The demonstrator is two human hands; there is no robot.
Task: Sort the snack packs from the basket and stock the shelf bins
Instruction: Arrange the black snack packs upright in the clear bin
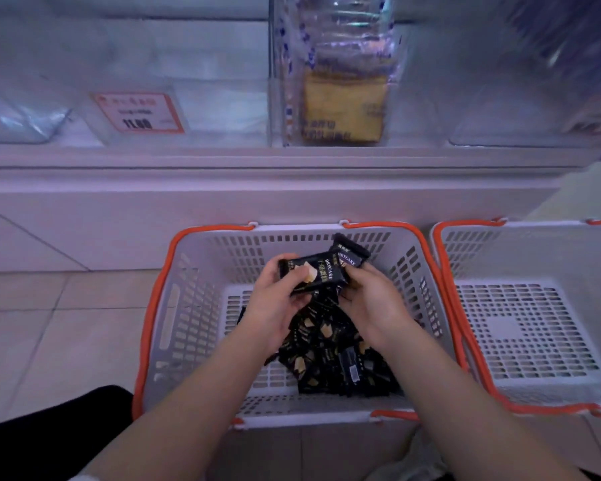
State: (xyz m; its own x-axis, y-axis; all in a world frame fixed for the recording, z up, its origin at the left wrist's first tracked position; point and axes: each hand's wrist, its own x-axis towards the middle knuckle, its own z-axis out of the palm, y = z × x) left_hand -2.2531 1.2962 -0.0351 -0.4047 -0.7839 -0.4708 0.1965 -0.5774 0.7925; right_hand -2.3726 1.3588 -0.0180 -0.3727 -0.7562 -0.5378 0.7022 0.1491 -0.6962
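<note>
A white basket (pixel 188 307) with orange handles stands on the floor in front of me. Several black snack packs (pixel 327 355) with gold print lie heaped on its bottom. My left hand (pixel 275 307) grips one black pack (pixel 313 274) lengthwise, lifted above the heap. My right hand (pixel 368 300) holds a second black pack (pixel 351 255), which tilts up behind the first. Both hands are inside the basket. Above, a clear shelf bin (pixel 333 81) holds yellow and blue packaged goods.
A second white basket (pixel 535 324) with orange handles stands at the right, touching the first, with nothing visible in it. A price tag (pixel 139 112) hangs on the shelf front at the left. The white shelf base (pixel 257 196) runs across. Tiled floor lies to the left.
</note>
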